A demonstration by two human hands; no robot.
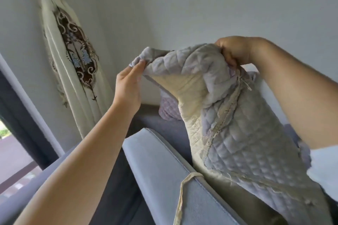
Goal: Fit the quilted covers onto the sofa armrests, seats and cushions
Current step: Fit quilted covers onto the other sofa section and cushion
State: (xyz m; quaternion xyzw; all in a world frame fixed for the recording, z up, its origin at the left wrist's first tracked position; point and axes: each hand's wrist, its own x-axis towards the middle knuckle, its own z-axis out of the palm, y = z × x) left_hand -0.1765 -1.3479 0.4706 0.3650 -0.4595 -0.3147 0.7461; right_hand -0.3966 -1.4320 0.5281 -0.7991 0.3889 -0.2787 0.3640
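We saw the quilted cover [243,142], grey-lilac with a cream underside, raised above the sofa armrest [161,166] and hanging down just beside it. Its upper edge was bunched and folded over, and a cream tie strap [182,195] draped across the armrest's piped edge.

Matt quilted cloth cover [243,144]
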